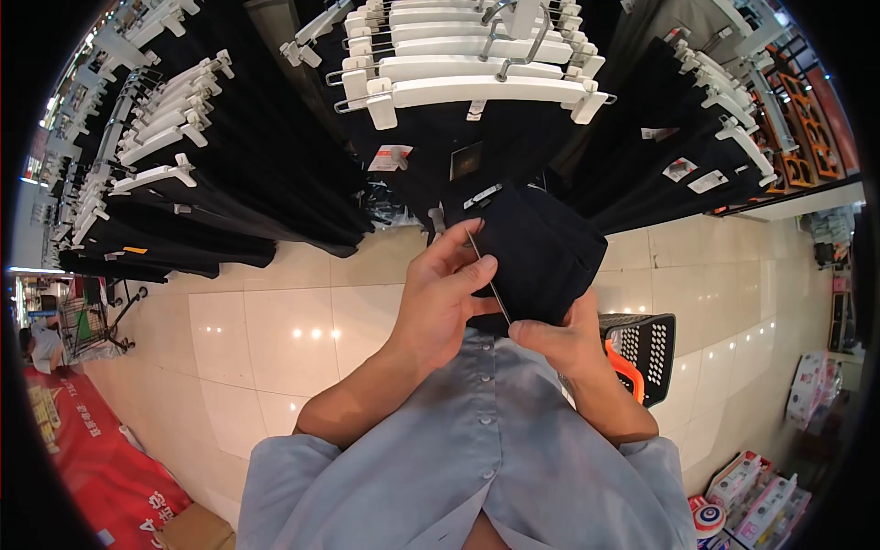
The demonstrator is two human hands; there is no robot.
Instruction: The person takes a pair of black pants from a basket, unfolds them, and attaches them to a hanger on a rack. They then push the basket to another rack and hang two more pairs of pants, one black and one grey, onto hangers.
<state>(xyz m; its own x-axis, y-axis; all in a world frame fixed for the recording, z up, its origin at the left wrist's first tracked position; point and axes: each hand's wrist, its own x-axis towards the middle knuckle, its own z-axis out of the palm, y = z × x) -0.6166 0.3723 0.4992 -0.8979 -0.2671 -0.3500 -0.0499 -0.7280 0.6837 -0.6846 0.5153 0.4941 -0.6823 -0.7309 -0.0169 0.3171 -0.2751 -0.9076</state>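
A bundle of dark cloth (pixel 541 252) is held up in front of my chest, with a small light label at its upper left. My left hand (pixel 445 284) pinches a thin, dark, rod-like piece (pixel 489 280) at the cloth's left side. The right hand (pixel 561 341) grips the cloth's lower edge, its thumb at the rod's lower end. Just beyond hang dark garments (pixel 431 137) with tags, clipped to white hangers (pixel 486 90). What the thin piece belongs to is unclear.
Racks of dark trousers (pixel 247 183) stand left and right. A black basket (pixel 655 357) with an orange handle is by my right side. At the far left are a shopping cart (pixel 84 316), a person (pixel 44 346) and a red sheet (pixel 101 458). Boxed goods (pixel 756 504) sit lower right.
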